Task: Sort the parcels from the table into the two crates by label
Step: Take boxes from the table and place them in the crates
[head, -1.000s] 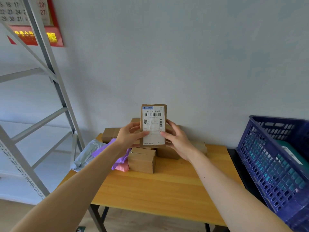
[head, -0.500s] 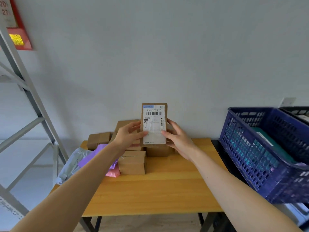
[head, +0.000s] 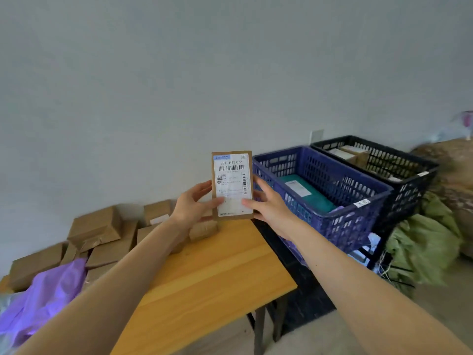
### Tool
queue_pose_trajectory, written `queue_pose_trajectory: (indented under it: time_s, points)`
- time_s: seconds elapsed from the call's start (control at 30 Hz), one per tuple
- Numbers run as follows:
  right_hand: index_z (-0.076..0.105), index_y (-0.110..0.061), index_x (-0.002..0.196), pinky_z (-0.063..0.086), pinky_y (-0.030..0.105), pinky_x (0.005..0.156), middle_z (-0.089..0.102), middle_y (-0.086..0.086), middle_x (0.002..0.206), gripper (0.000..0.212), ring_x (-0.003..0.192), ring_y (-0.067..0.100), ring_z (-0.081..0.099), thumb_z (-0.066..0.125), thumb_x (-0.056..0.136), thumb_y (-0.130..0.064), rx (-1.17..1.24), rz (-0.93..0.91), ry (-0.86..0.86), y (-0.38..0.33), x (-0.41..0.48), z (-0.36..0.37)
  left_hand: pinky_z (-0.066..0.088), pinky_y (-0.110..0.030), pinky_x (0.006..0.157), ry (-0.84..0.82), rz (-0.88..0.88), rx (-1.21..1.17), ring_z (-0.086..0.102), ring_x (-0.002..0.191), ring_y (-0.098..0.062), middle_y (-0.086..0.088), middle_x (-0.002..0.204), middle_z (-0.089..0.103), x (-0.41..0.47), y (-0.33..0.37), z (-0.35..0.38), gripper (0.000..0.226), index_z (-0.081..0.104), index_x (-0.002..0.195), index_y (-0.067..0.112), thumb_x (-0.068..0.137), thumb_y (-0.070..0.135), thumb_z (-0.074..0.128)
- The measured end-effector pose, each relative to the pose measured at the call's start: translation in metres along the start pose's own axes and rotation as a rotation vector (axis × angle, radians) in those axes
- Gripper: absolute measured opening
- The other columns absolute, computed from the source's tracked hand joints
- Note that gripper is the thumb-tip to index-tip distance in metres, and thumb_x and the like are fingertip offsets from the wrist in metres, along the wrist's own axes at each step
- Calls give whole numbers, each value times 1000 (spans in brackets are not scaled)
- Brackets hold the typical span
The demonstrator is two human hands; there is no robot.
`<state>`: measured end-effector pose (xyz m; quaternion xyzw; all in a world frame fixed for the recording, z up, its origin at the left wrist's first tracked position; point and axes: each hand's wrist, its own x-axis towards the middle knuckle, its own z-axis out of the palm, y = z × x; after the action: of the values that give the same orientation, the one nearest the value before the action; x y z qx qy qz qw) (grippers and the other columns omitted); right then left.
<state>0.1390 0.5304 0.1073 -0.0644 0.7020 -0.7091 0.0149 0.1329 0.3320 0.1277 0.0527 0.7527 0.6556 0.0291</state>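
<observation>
I hold a small brown cardboard parcel [head: 232, 185] upright, its white barcode label facing me. My left hand [head: 192, 204] grips its left edge and my right hand [head: 266, 204] grips its right edge, thumbs on the label. It hangs above the right end of the wooden table [head: 217, 272]. Right of the table stands a blue crate [head: 332, 221] with a green parcel [head: 304, 193] inside. Behind that stands a black crate [head: 409, 180] holding brown boxes [head: 350, 153].
Several brown boxes [head: 94, 229] are piled at the table's left and back. A purple mailer bag [head: 43, 295] lies at the lower left. Green sacks [head: 430, 242] lie on the floor right of the crates. A grey wall runs behind everything.
My view has swung right: the metal shelf has left the frame and both crates now show. The parcel has moved with my hands toward the blue crate, still held the same way.
</observation>
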Motion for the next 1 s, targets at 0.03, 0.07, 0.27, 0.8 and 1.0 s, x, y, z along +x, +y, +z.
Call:
queue_pose_trajectory:
  time_s: [0.03,0.07,0.27,0.8,1.0]
  points:
    - [40,-51,130,53,43,94,57,0,132,65,115,19,60,66,89,-8,1,-6,10,0,-1,-16,59,-40,80,-9,7,-6,63,109,-21,4,139,53,5,2,15,63,45,141,23,84,19,72]
    - [40,-51,130,52,44,96,57,-2,132,65,115,19,60,65,89,-7,0,-6,17,-1,-1,-29,60,-38,78,-16,18,-14,63,109,-21,4,139,53,8,4,28,62,45,140,23,84,18,72]
    - [33,-39,145,49,48,100,56,-1,135,71,124,19,54,64,90,-6,-17,0,72,-2,0,-144,60,-29,67,-35,45,-8,63,107,-19,4,137,54,43,15,143,56,48,134,26,84,20,72]
    - [31,-43,144,55,27,73,60,-9,125,68,107,9,61,64,92,-13,-36,129,23,32,63,-350,57,-47,84,3,-115,42,62,111,-23,2,135,55,146,18,339,53,45,138,23,90,12,66]
    - [33,-39,144,54,28,74,61,-11,120,64,104,8,61,62,93,-14,-73,159,76,48,106,-382,59,-37,73,-18,-141,60,65,104,-21,3,133,57,199,7,363,55,45,139,22,90,14,66]
